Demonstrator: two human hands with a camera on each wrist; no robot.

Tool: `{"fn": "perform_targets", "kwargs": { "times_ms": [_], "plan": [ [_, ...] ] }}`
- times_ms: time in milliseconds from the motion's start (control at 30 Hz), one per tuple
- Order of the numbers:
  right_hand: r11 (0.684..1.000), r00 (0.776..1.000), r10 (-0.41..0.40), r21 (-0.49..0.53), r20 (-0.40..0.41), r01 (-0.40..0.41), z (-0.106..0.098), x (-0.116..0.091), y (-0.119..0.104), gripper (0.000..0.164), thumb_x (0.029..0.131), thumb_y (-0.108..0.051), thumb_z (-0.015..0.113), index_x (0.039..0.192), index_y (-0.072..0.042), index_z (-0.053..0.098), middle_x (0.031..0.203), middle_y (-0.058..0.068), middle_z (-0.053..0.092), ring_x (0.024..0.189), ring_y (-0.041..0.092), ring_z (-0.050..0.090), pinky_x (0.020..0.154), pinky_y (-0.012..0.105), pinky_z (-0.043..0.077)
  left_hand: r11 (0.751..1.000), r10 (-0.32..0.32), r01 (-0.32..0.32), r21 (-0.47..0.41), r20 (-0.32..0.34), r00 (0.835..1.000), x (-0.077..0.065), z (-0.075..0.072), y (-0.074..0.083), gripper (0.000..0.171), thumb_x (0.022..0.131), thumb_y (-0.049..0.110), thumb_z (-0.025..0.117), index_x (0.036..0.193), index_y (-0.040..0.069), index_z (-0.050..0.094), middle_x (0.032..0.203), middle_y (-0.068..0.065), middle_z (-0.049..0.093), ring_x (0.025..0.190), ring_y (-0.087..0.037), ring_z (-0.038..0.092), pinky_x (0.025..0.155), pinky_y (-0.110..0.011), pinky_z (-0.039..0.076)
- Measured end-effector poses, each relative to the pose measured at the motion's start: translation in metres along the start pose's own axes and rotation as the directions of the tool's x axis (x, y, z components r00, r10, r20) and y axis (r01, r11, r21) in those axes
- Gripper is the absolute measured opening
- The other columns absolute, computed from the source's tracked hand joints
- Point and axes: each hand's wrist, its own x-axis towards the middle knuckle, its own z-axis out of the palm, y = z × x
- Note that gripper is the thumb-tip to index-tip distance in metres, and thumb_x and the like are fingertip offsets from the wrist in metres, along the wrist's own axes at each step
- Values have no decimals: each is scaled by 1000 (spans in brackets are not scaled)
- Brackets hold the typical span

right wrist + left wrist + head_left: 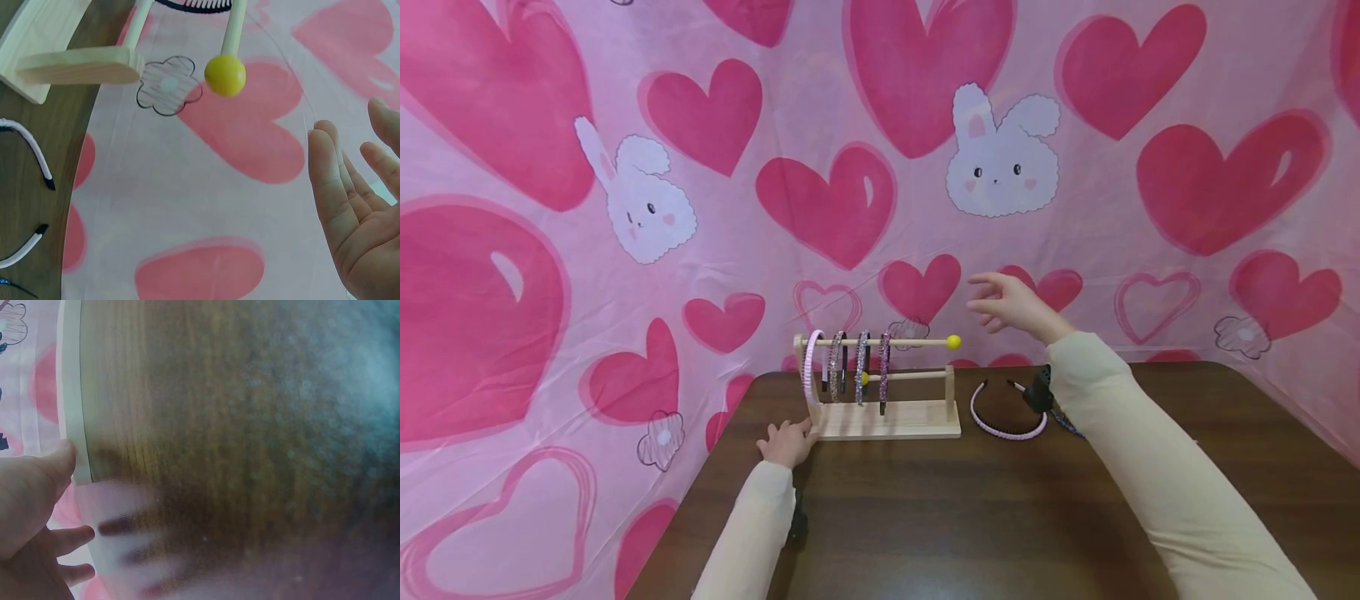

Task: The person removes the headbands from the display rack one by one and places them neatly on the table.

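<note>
Between the sleeves [1150,467], the front of the bench [910,517] leaves room to pass; beyond, a wooden rack [887,422] with hung headbands [884,367] blocks the way, a loose headband [1007,435] near its right end.

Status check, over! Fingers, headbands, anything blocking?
Left fingers at rack base; right fingers raised, empty. Four headbands hanging, pink one loose on table. Nothing visible blocking upper yellow tip.

Even light | left wrist: tabletop [237,394] hazy, glare at right

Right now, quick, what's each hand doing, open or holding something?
Left hand: open, touching the wooden rack.
Right hand: open, raised above the table, holding nothing.
</note>
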Motion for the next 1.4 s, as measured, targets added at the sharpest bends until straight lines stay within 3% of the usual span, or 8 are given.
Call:
{"fn": "perform_targets", "kwargs": {
  "times_ms": [433,667,900,1167,1400],
  "plan": [
    [999,998,-17,38,62,15,30,11,-13,56,88,-14,63,138,-6,38,119,23,48,81,33,62,68,39,53,1000,-5,5,-3,2,1000,2,2,-2,48,92,34,54,133,10,51,124,-27,46,113,-47,33,87,-67,25],
    [999,997,-14,44,74,10,43,14,-21,54,88,-13,63,136,-6,40,120,25,48,74,27,63,66,40,53,1000,-3,3,-2,-5,1000,3,3,-3,47,92,34,54,132,11,51,124,-27,47,112,-46,33,86,-67,25],
    [998,996,-3,59,88,-2,59,21,-23,53,87,-11,64,135,-8,42,117,23,48,76,34,64,62,39,53,1000,-14,14,-8,9,1000,3,3,-3,48,92,34,55,133,10,50,126,-27,46,114,-47,32,88,-67,24],
    [998,994,-26,60,105,19,77,23,-25,52,86,-7,64,134,-4,43,117,25,49,67,25,63,64,42,53,1000,-15,15,-5,8,1000,2,3,-3,48,92,34,55,133,10,50,125,-27,46,113,-46,32,87,-66,24],
    [997,992,-31,68,124,22,89,21,-26,53,86,-8,64,135,-3,42,118,23,49,69,25,63,65,43,52,1000,-7,7,1,9,1000,2,3,-3,47,92,34,54,133,10,51,126,-27,46,115,-47,32,87,-67,25]
  ]
}}
